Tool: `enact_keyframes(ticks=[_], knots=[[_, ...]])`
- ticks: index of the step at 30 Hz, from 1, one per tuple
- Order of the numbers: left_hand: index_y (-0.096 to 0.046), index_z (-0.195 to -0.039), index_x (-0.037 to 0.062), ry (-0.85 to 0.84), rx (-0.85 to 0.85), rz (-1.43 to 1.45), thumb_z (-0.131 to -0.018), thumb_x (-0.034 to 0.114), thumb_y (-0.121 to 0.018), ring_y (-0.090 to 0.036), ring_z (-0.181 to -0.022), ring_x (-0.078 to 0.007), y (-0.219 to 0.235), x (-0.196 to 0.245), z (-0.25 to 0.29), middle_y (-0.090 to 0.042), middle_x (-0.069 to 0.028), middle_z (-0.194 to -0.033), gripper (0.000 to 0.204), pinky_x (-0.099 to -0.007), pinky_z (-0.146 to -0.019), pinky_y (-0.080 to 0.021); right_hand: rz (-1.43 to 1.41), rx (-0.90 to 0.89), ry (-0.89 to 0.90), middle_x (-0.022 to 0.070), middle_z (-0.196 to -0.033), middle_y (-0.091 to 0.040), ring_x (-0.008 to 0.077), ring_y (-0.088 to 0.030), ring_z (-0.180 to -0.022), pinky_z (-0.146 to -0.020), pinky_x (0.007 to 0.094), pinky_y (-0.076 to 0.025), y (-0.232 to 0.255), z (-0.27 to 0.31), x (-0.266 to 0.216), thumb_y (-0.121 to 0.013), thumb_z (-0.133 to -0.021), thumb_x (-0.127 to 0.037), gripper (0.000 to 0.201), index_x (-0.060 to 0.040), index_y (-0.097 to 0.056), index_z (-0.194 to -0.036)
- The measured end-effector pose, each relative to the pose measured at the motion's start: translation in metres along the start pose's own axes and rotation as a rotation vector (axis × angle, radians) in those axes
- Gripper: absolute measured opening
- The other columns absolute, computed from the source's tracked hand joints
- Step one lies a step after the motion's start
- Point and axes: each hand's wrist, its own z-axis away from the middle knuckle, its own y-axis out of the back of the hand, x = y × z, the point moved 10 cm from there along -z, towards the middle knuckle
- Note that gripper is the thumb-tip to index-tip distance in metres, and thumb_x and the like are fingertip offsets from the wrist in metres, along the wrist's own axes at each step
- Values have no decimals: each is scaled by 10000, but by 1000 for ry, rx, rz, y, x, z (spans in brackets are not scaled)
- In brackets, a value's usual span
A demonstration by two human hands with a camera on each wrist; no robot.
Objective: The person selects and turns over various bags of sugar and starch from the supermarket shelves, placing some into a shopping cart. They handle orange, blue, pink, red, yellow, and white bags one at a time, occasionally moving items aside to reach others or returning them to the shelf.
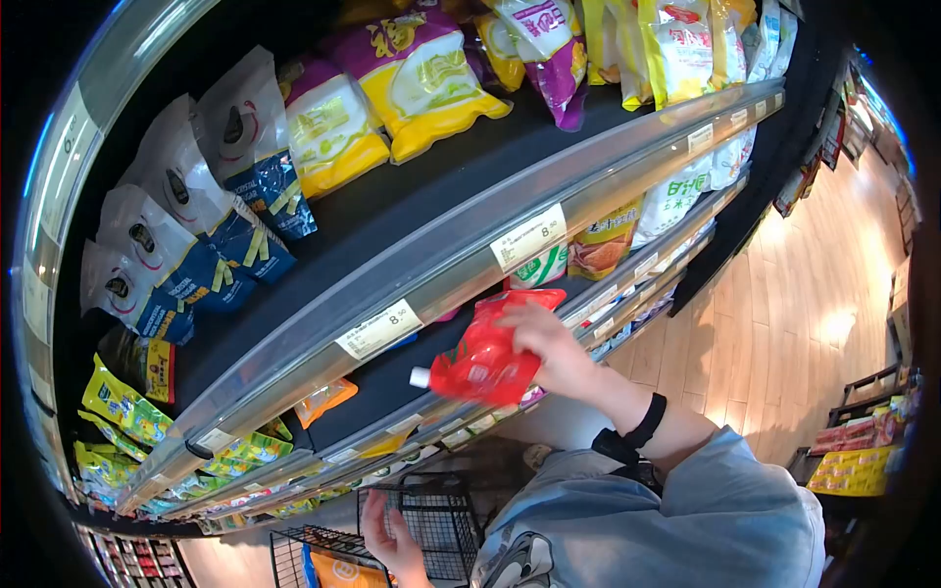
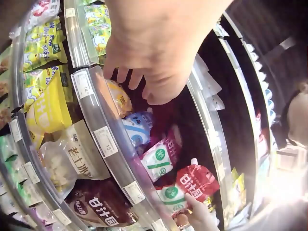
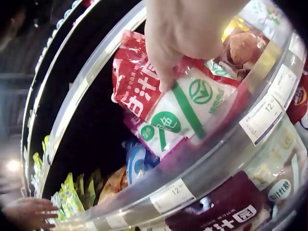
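In the head view my right hand (image 1: 554, 343) grips a red pouch (image 1: 485, 358) with a white spout cap, held at the shelf front. The right wrist view shows that hand (image 3: 187, 33) with its thumb against the red-and-white bag (image 3: 139, 91); the other fingertips are hidden. From the left wrist view, the pouch (image 2: 197, 180) is above the lower shelf's edge, with my right hand (image 2: 199, 216) at its lower side. My left hand (image 1: 392, 539) is raised beside the shelves, fingers loosely spread and holding nothing; it appears large in the left wrist view (image 2: 149, 48).
Blue-and-white bags (image 1: 181, 216) and yellow-and-purple bags (image 1: 421, 83) stand on the upper shelf. A clear shelf lip (image 1: 451, 230) with price tags runs above the pouch. Below is a black wire cart (image 1: 431, 519). Wood floor (image 1: 765, 323) shows at the right.
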Motion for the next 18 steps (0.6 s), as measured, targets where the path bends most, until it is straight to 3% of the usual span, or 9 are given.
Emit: enact_keyframes(ticks=[2,5,6,7,10,11,13,14,18], knots=[[-557,-1099,-42,16,-65,-27,-815,12,-567,-499,-1142,-288,-5,3,4,-498,-196,-1253,289,-374,-982,-362,117,-228,87,153,-1077,-612,321,-534,-1124,-971,447,-395,-35,4,-24,-758,-637,-143,302,-57,-476,-704],[-539,-1149,-33,12,-110,-18,-796,36,-601,-486,-1158,-276,-13,28,5,-486,-188,-1271,365,-363,-992,-354,-145,-133,123,162,-1074,-625,344,-584,-1038,-922,465,-444,-40,-10,-58,-723,-660,-114,244,-43,-495,-715],[-377,-1342,17,31,-199,1,-780,103,-656,-381,-1268,-241,-17,22,8,-383,-118,-1400,634,-377,-1035,-279,-214,-142,142,159,-1054,-632,341,-607,-992,-869,457,-483,-41,-15,-76,-722,-667,-121,238,-32,-508,-721],[-377,-1342,17,41,-185,-4,-780,103,-656,-381,-1268,-241,-18,31,7,-383,-118,-1400,634,-377,-1035,-279,-312,-162,136,154,-1027,-641,326,-625,-945,-823,417,-506,-44,-18,-90,-718,-690,-133,232,-27,-515,-724],[-135,-1428,-9,-4,-170,90,-639,392,-806,-253,-1326,-266,-21,53,8,-196,-154,-1462,1110,-403,-1071,-199,-546,-473,-144,141,-998,-650,296,-642,-865,-746,338,-515,-83,-4,-113,-707,-764,-157,198,-19,-588,-840],[-250,-1356,-37,-48,-83,162,-600,349,-842,-406,-1204,-259,-15,56,9,-397,-158,-1321,1035,-390,-1023,-295,-678,-561,-235,136,-987,-653,290,-644,-839,-728,316,-511,-94,1,-122,-698,-790,-159,197,-18,-611,-896],[-341,-1304,-44,192,-148,454,-616,293,-830,-495,-1100,-224,-25,51,17,-498,-135,-1225,909,-358,-942,-385,-696,-675,-296,110,-940,-658,249,-649,-827,-744,288,-497,-114,10,-134,-683,-813,-145,255,-33,-605,-1029],[-435,-1230,-47,140,-269,322,-664,211,-776,-544,-1018,-185,-21,46,21,-563,-111,-1132,710,-327,-870,-436,-790,-595,-363,123,-942,-648,229,-643,-872,-756,300,-492,-119,10,-133,-672,-821,-161,300,-33,-574,-1075],[-453,-1210,-46,324,-223,449,-797,198,-647,-537,-1014,-161,-15,52,27,-576,-100,-1120,517,-306,-866,-430,-1094,-629,-576,74,-1065,-617,125,-573,-980,-858,296,-456,-152,21,-133,-626,-868,-184,344,-21,-519,-1152]])
